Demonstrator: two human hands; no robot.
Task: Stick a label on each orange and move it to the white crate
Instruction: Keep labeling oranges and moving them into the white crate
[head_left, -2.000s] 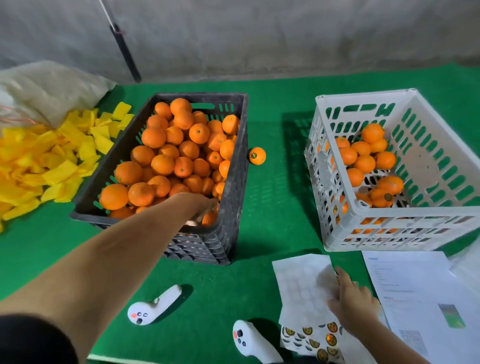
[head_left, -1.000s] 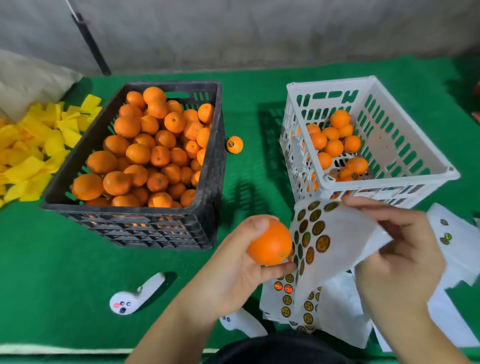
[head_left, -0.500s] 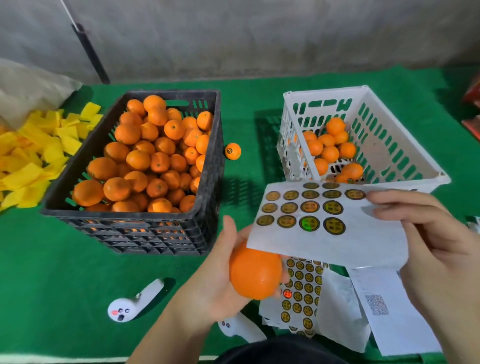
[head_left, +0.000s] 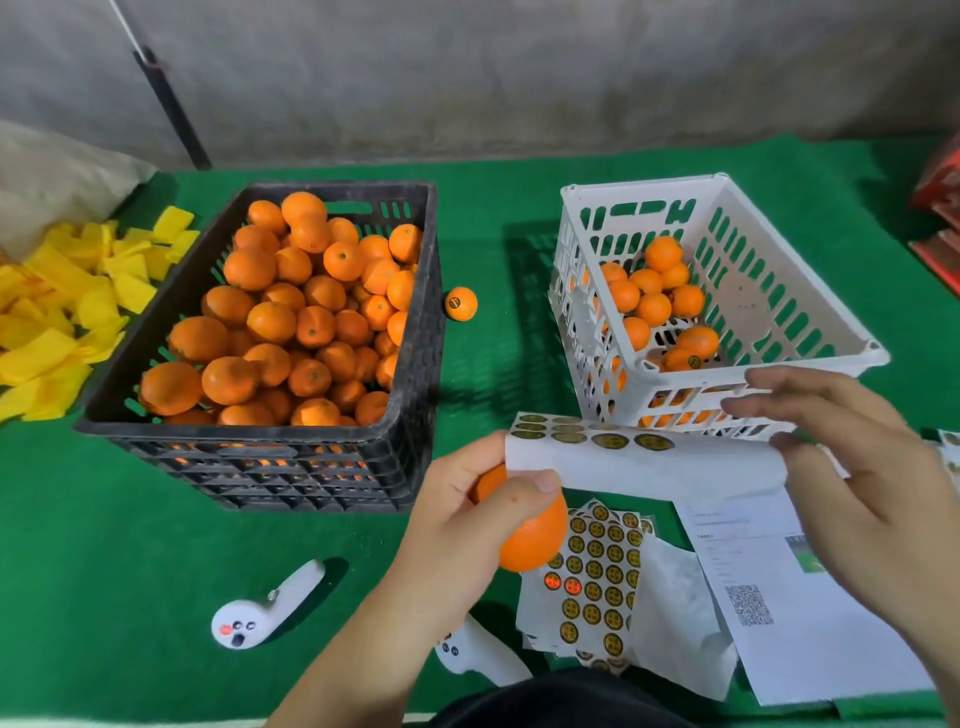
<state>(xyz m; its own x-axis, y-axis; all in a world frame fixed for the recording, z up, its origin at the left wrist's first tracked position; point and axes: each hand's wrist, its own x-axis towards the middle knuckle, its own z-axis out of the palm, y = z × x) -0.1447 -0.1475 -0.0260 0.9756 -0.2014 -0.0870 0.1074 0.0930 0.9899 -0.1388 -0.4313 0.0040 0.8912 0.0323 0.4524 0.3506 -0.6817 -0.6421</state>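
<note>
My left hand grips an orange low in the middle, its thumb pinning the left edge of a curled label sheet. My right hand holds that sheet's right end, fingers spread. Round gold labels show along the sheet's top edge. A black crate heaped with oranges stands at the left. The white crate at the right holds several oranges, one with a label showing.
A lone labelled orange lies between the crates. More label sheets and printed papers lie under my hands. Two white controllers rest on the green mat. Yellow wrappers are heaped at the far left.
My left hand took an orange from the black crate and brought it near. My right hand lifted a label sheet, which has now curled over against the orange.
</note>
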